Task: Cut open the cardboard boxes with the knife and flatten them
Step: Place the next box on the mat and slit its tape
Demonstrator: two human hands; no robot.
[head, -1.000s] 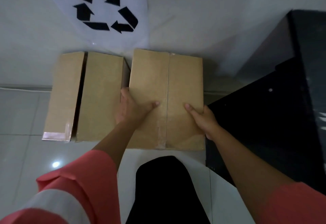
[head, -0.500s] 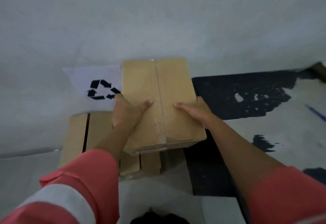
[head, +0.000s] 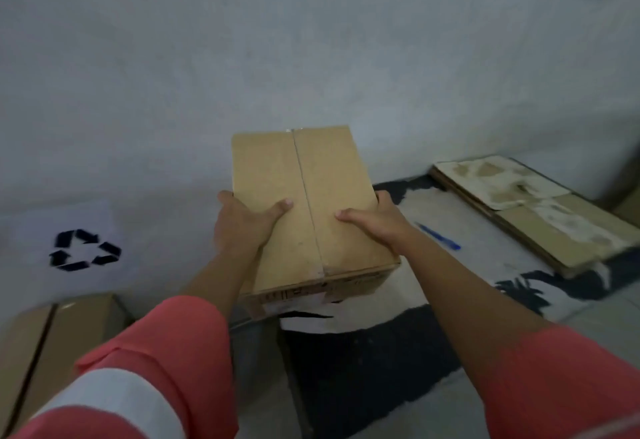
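Observation:
A closed brown cardboard box (head: 308, 203) with a taped centre seam is held in the air between both hands, above the black and white surface (head: 360, 362). My left hand (head: 242, 224) grips its left side, thumb on top. My right hand (head: 374, 219) grips its right side, thumb on top as well. A blue-handled tool, possibly the knife (head: 438, 236), lies on the surface just right of my right wrist. A second cardboard box (head: 45, 345) stands on the floor at the lower left.
A white sheet with a black recycling symbol (head: 85, 250) leans on the wall at the left. A stack of stained flat boards (head: 530, 210) lies at the right by the wall. A grey wall fills the back.
Both hands have lifted the box off the floor and carried it to the right, over the black and white surface. The view has swung right, showing the boards and the blue tool.

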